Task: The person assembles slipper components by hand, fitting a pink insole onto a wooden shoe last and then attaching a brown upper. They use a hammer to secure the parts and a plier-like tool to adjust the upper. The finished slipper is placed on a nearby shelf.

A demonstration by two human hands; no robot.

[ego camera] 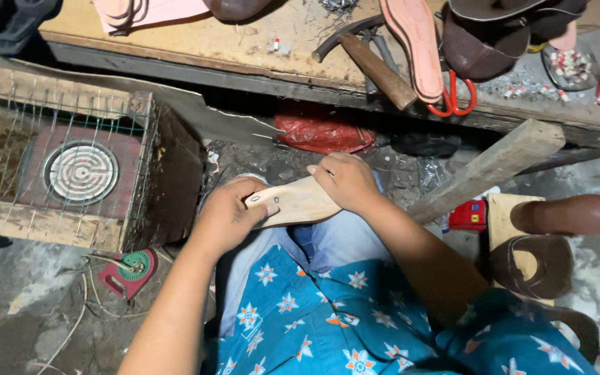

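A tan shoe insole [298, 201] lies across my lap, above my jeans and blue star-patterned shirt. My left hand [227, 215] grips its left end, thumb on top. My right hand [345, 182] presses down on its right part, fingers curled over the far edge. Both hands hold the same piece.
A wire-meshed wooden box with a round coil heater [81, 172] stands at the left. The workbench [244, 48] beyond holds a hammer [373, 62], red-handled scissors [453, 97], a pink insole [414, 45] and brown shoe uppers [484, 42]. A wooden plank [487, 170] and a shoe last [567, 215] sit at the right.
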